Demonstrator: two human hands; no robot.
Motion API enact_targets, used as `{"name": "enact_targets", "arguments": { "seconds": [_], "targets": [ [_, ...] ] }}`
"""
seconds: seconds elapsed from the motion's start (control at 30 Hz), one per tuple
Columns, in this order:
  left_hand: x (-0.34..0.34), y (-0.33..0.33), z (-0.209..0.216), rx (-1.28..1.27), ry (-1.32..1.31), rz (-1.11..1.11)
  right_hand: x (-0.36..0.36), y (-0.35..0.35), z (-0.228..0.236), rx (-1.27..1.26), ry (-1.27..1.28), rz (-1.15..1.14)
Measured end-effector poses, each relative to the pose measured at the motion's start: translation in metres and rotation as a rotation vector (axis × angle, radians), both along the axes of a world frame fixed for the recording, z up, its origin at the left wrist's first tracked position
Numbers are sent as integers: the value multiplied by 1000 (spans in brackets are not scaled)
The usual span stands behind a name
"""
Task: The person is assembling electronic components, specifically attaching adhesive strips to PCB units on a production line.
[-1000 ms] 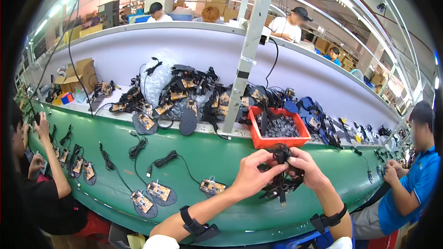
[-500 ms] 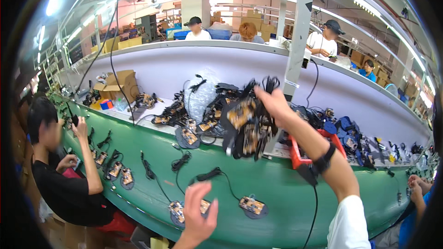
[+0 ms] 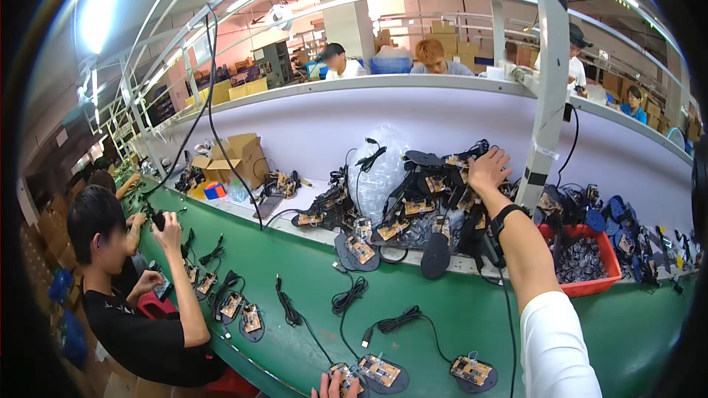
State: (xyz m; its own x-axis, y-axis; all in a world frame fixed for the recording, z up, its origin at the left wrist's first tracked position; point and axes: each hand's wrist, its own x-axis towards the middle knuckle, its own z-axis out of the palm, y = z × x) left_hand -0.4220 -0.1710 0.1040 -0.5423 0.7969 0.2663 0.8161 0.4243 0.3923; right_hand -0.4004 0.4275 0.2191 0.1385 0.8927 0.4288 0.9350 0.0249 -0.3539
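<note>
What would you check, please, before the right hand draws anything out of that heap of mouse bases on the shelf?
1. Right hand on the heap of bases and cables: ok, it rests on top.
2. Firm hold on one piece: cannot tell, the fingers are blurred.
3. Cables free of tangles: not ok, they cross through the heap.
4. Left hand steadying a base with circuit board on the green belt: ok, at the near edge.
5. Red bin clear of the forearm: ok, it sits to the right.
</note>
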Motion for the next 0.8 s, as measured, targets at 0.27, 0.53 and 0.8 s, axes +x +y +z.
{"name": "enact_targets", "arguments": {
  "seconds": [0.27, 0.53, 0.8],
  "targets": [
    [-8, 13, 18, -30, 7, 7, -14, -91, 26, 198, -250, 663],
    [-20, 54, 30, -259, 4, -298, 191, -344, -37, -333, -616, 1175],
    [-60, 112, 14, -261, 90, -806, 283, -422, -63, -383, -410, 218]
  ]
}}
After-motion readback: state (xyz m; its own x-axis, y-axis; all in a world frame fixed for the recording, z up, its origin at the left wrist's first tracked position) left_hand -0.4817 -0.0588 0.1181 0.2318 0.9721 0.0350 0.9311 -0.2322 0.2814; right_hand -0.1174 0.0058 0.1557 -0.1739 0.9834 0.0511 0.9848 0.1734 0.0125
